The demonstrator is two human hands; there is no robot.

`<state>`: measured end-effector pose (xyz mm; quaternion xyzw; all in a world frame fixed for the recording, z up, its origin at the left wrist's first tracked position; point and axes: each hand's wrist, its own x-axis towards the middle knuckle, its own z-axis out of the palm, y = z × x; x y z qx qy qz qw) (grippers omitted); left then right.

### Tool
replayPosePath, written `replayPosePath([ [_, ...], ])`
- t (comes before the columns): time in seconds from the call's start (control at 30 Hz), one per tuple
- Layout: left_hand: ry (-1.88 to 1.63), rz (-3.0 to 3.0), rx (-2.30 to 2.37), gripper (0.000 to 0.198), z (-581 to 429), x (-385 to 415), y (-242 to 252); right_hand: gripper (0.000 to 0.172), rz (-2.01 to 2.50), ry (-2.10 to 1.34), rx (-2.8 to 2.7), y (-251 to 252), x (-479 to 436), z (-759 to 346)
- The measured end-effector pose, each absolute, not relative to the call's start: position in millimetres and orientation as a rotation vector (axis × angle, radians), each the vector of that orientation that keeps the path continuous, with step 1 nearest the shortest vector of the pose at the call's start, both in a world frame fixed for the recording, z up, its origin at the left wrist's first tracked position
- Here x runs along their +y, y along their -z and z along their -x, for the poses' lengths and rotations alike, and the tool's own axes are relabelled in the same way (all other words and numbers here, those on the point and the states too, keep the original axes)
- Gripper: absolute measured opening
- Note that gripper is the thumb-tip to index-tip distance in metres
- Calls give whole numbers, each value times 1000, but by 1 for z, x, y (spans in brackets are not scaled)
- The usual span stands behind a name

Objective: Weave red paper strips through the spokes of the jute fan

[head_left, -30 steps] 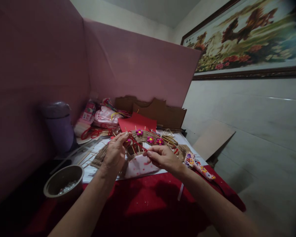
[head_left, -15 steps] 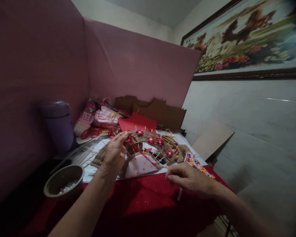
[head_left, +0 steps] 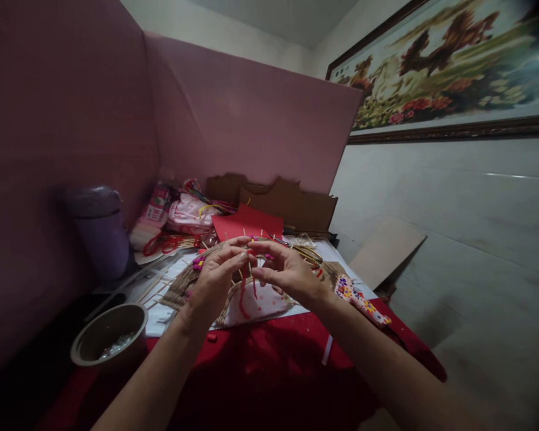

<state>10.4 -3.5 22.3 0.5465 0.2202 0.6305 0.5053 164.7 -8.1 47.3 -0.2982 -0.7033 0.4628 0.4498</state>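
Observation:
Red yarn (head_left: pixel 244 296) hangs in two strands from between my hands, over the woven arch. My left hand (head_left: pixel 222 269) pinches the yarn near its top. Close beside it, my right hand (head_left: pixel 282 269) has its fingers bent around the same spot; whether they grip the yarn is hard to make out. Beneath both hands lies the brown woven arch (head_left: pixel 179 288) with thin sticks poking out and pink flowers on it, partly hidden. A white piece with pink dots (head_left: pixel 265 302) sits inside the arch at its front.
A metal bowl (head_left: pixel 110 335) with clear beads stands at the left, before a purple cup (head_left: pixel 101 233). Red paper (head_left: pixel 247 220), cardboard (head_left: pixel 287 206) and bagged materials lie behind. A flower-patterned strip (head_left: pixel 362 300) is at the right. Red cloth (head_left: pixel 269 371) covers the front.
My right hand has moved left and up from the table's front edge to meet my left hand at the yarn. The yarn now hangs down. A small red piece now shows on the cloth.

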Motion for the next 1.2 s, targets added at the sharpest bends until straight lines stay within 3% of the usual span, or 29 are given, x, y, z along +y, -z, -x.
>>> replayPosePath([
  [0.1, -1533, -1294, 544, 15, -11, -1, -22, 26, 775, -1255, -1695, -48, -5, -158],
  [1.2, -1460, -934, 418, 9, -9, 3, -19, 34, 959, -1401, -1618, -21, 5, -162],
])
